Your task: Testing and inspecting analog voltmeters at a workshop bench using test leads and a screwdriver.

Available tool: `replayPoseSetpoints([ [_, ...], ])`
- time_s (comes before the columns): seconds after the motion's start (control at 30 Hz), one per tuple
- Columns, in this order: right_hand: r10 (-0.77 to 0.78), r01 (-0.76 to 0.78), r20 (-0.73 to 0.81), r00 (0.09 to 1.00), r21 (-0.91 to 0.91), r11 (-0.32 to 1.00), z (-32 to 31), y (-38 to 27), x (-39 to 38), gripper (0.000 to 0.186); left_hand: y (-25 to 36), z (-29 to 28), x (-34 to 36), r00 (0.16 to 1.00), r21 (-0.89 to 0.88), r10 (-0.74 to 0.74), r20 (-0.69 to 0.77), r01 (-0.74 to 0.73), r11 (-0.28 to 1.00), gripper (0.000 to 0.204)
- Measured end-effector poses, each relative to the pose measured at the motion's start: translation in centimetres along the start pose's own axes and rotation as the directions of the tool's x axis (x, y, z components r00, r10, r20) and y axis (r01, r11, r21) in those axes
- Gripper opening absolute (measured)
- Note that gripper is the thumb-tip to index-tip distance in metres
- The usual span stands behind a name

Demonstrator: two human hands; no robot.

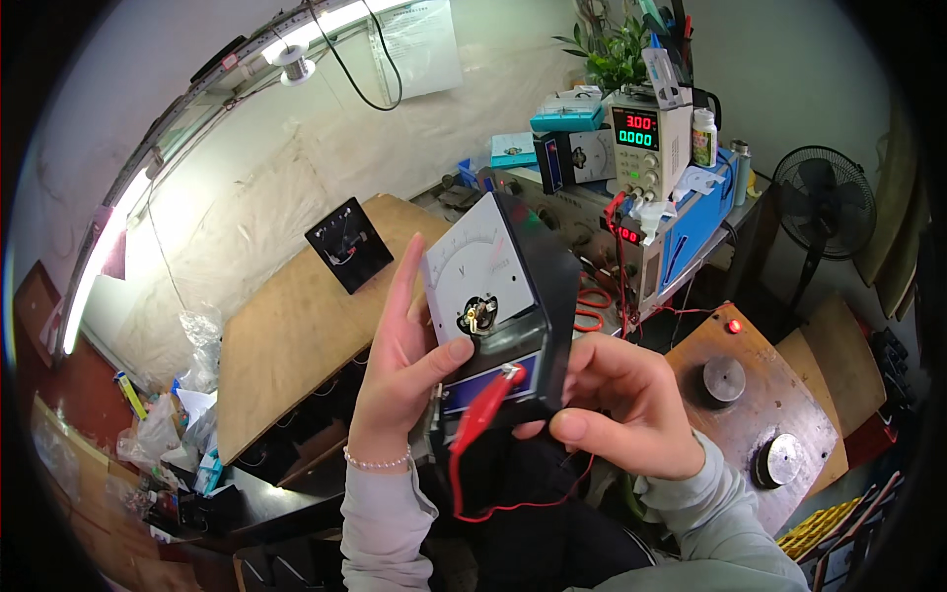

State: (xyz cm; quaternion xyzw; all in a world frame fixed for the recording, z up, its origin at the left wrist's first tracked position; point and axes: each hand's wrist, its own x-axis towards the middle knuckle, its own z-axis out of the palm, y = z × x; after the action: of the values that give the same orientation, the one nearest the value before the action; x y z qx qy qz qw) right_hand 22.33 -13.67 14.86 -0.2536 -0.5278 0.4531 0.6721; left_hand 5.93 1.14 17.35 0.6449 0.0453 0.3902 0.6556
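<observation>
A black analog panel meter (478,247) is held tilted in front of me, its white dial exposing a small mechanism near the bottom. My left hand (400,385) grips its left side, thumb pressed below the dial. A red insulated clip (483,405) is attached at the blue strip along the meter's lower part, with a thin red wire trailing down. My right hand (626,405) is curled at the meter's lower right; what its fingertips hold there is hidden.
Behind, a dark panel (348,244) stands on a plywood board (276,375). A power supply (646,148) and boxes crowd the back bench. At right are a metal plate (710,454) with two round pieces and a fan (823,202). Plastic bags (158,434) lie at left.
</observation>
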Motion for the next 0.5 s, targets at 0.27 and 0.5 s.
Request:
replayPoseSetpoints([
  [0.27,0.36,-0.295,-0.231,0.904,0.274,0.915,-1.0,7.7,-5.3,0.038,-7.2,2.6,-7.6,0.832,0.022,0.093,-0.547,-0.096,0.995,0.11],
  [0.5,0.624,-0.526,-0.224,0.749,0.372,0.765,1.3,13.2,-12.1,0.043,-11.3,4.6,-16.9,0.606,-0.383,-0.431,-0.669,0.217,0.898,0.025],
])
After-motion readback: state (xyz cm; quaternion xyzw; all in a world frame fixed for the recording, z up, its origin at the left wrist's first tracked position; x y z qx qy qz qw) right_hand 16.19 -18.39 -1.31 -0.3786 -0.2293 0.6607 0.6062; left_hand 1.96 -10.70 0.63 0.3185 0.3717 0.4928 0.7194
